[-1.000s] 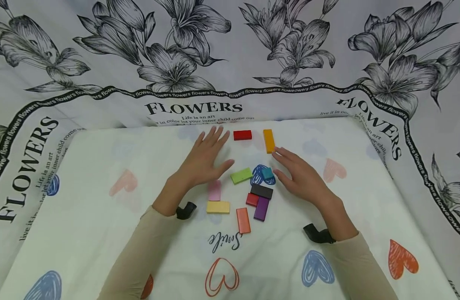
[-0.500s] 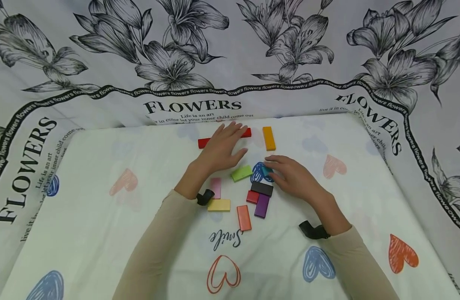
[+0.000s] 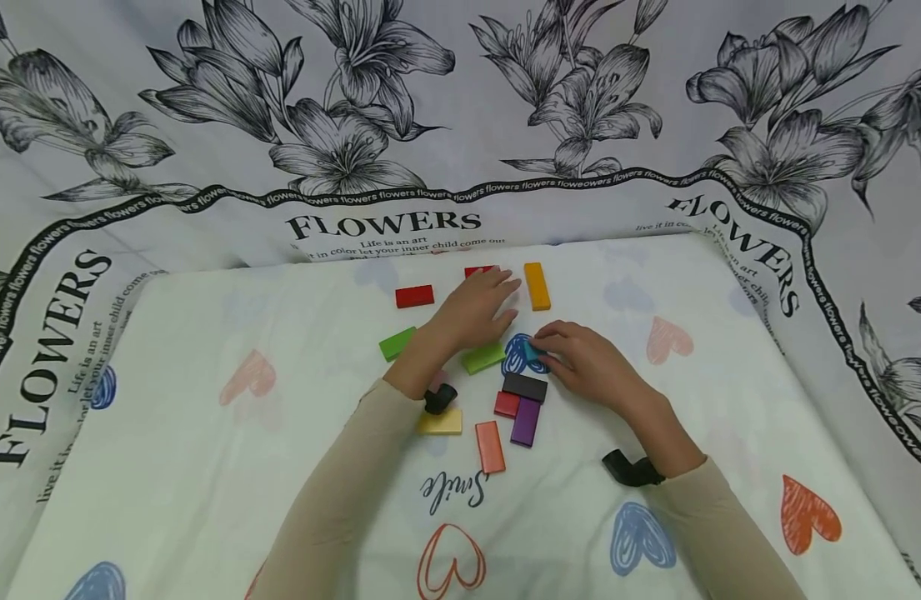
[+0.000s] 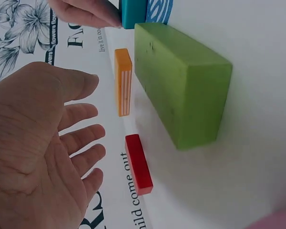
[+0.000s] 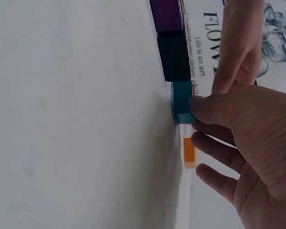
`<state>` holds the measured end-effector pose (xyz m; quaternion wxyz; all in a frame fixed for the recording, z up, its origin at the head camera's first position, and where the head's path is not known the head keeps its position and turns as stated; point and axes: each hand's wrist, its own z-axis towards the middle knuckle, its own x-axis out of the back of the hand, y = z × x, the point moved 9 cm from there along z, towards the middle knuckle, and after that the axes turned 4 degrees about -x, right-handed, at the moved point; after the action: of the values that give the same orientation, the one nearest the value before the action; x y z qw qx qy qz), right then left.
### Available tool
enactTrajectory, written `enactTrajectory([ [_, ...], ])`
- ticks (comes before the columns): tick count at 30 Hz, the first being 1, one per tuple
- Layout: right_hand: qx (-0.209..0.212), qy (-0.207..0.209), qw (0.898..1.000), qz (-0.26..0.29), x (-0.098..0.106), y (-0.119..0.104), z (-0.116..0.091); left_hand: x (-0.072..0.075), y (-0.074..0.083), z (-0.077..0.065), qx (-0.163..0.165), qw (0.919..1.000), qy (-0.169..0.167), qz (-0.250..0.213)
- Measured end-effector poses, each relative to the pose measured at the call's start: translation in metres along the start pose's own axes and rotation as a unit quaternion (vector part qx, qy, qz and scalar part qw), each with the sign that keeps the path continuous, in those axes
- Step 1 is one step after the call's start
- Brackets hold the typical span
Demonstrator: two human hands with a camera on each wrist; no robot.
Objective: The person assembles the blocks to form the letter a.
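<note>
My right hand (image 3: 591,358) pinches a small teal block (image 3: 532,351) between thumb and fingertips, seen closely in the right wrist view. The teal block (image 5: 182,102) stands by a dark block there. My left hand (image 3: 471,312) hovers palm down with its fingers loosely spread, holding nothing. It partly covers a red block (image 3: 475,271) at the far side. Just below its thumb lies a light green block (image 3: 484,358), large in the left wrist view. An orange block (image 3: 537,286) lies beyond both hands.
Toward me lie a black block (image 3: 524,387), a small red block (image 3: 507,405), a purple block (image 3: 525,422), a coral block (image 3: 490,447) and a yellow block (image 3: 441,422). Left of my wrist are another red block (image 3: 414,297) and a green block (image 3: 397,343).
My left hand has moved right, uncovering a red and a green block on the left and covering part of the far red one. My right hand has come down onto the teal block.
</note>
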<state>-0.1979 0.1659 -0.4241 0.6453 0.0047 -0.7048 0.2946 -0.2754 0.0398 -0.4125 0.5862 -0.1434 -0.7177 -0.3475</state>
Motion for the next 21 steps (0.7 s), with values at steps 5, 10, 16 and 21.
enactTrajectory([
  [5,-0.006,0.0,1.0,-0.001,0.0,0.0,-0.001,-0.002,0.006,0.007,0.002,1.0,-0.006,-0.006],
  [10,-0.004,0.003,1.0,0.005,0.007,0.002,-0.001,0.002,0.018,0.023,-0.005,0.9998,-0.022,0.002],
  [16,-0.004,0.005,1.0,0.019,0.012,0.004,-0.002,0.0,0.028,0.035,-0.008,0.999,-0.039,0.02],
  [21,0.009,0.004,1.0,0.02,0.009,-0.001,-0.006,-0.003,0.025,0.041,-0.007,0.9992,-0.037,0.011],
])
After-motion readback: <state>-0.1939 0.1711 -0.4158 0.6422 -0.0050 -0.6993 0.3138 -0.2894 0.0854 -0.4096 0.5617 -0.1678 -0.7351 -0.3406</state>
